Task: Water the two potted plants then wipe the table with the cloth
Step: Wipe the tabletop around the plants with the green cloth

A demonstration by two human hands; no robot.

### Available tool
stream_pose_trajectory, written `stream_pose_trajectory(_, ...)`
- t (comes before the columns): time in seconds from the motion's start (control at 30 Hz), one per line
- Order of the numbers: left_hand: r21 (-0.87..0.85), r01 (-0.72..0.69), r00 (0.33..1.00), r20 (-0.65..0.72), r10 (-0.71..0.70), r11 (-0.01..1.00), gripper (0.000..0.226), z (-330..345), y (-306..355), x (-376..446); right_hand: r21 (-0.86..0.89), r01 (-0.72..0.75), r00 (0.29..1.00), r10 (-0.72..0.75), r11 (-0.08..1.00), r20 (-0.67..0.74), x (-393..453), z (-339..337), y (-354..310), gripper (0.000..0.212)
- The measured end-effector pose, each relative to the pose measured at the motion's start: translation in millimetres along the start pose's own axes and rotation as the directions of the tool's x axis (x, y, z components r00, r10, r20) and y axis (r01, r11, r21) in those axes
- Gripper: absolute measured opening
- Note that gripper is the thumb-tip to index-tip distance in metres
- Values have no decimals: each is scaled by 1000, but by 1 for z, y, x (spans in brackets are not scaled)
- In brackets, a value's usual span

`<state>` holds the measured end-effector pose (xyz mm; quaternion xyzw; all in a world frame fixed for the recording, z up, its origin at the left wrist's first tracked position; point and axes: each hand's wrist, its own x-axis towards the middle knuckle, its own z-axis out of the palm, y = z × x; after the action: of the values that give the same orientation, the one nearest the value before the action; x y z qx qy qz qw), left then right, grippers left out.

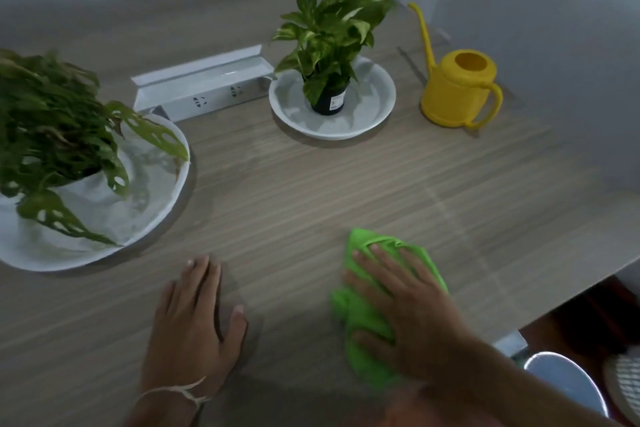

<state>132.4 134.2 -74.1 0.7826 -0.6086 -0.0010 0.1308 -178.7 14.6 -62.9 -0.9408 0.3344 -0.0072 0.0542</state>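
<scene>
Wood table, socket box, yellow can

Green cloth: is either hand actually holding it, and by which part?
Not gripped. The right hand presses flat on the middle of the green cloth, fingers spread straight. The left hand rests flat on the wooden table, holding nothing.

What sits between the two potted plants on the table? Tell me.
In the head view, a white power socket box with its lid raised stands on the table between the big-leafed plant and the small potted plant.
</scene>
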Motion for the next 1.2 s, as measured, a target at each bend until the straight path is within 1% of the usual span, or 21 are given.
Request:
stream_pose_trajectory(0.07, 23, -34, 999, 17, 34, 999, 74, -1, 1, 0, 1, -211, 977, 211, 977, 8, 5, -3, 28, 76)
stream_pose_trajectory(0.1, 40, -49, 999, 26, 48, 998, 75, -2, 2, 1, -5, -331, 944, 331, 944, -6, 11, -4, 42, 76)
stream_pose_trajectory(0.2, 76, -68, 996, 57, 64, 995, 76, -4, 2, 5, -2, -603, 797, 603, 797, -47, 34, -8, 74, 79)
stream_pose_trajectory(0.3, 91, -75, 995, 74, 69, 993, 75, -4, 3, 5, 64, -745, 665, 747, 664, 1, 66, -12, 82, 78)
stream_pose_trajectory(0.37, 100, -86, 994, 78, 78, 991, 75, -3, 4, 6, 92, -778, 626, 779, 621, 39, 85, -14, 67, 76)
stream_pose_trajectory(0.4, 104, -79, 995, 73, 71, 991, 76, -2, 6, 8, 86, -759, 649, 759, 645, 41, 90, -13, 53, 76)
stream_pose_trajectory(0.47, 109, -12, 999, 48, 7, 994, 77, 0, 15, 13, 71, -614, 788, 615, 786, -4, 86, -7, 18, 75)
stream_pose_trajectory(0.53, 109, 78, 996, 34, -82, 991, 78, 4, 28, 21, 53, -365, 930, 366, 930, -23, 66, -4, -16, 73)
stream_pose_trajectory(0.57, 109, 113, 993, 34, -117, 988, 78, 5, 34, 24, 35, -227, 974, 228, 973, -7, 52, -2, -27, 72)
stream_pose_trajectory(0.63, 120, 137, 989, 43, -143, 983, 78, 7, 39, 27, 2, -26, 1000, 26, 1000, 11, 22, -1, -35, 70)
stream_pose_trajectory(0.7, 126, 130, 990, 40, -136, 983, 77, 8, 39, 27, 14, 50, 998, -50, 999, 26, -2, -2, -28, 70)
stream_pose_trajectory(0.77, 121, 126, 991, 34, -131, 985, 76, 7, 37, 28, 17, 7, 1000, -7, 1000, 16, -14, -1, -7, 73)
stream_pose_trajectory(0.83, 113, 129, 991, 31, -133, 985, 76, 6, 37, 30, -17, -193, 981, 193, 981, 3, -11, -1, 27, 77)
stream_pose_trajectory(0.87, 113, 133, 990, 36, -138, 985, 76, 6, 37, 29, -24, -331, 943, 331, 943, -2, -4, -4, 47, 79)
stream_pose_trajectory(0.93, 115, 137, 988, 50, -143, 984, 77, 6, 37, 28, -3, -576, 817, 575, 818, -38, 20, -11, 80, 81)
stream_pose_trajectory(0.97, 115, 139, 988, 51, -146, 984, 77, 6, 37, 28, 20, -660, 750, 660, 751, -24, 36, -15, 91, 82)
stream_pose_trajectory(1.03, 109, 148, 987, 47, -154, 983, 77, 6, 37, 29, 55, -754, 657, 753, 655, 44, 71, -19, 95, 81)
stream_pose_trajectory(1.07, 107, 149, 987, 45, -155, 983, 77, 6, 38, 28, 58, -763, 646, 760, 644, 64, 87, -20, 89, 80)
stream_pose_trajectory(1.1, 107, 148, 987, 44, -154, 983, 77, 5, 39, 28, 61, -744, 668, 740, 666, 77, 103, -19, 77, 80)
stream_pose_trajectory(1.13, 108, 147, 988, 39, -152, 983, 76, 5, 39, 29, 58, -690, 723, 685, 722, 86, 115, -18, 60, 79)
stream_pose_trajectory(1.2, 107, 149, 987, 37, -154, 983, 76, 5, 39, 28, 23, -487, 872, 485, 873, 61, 123, -10, 15, 77)
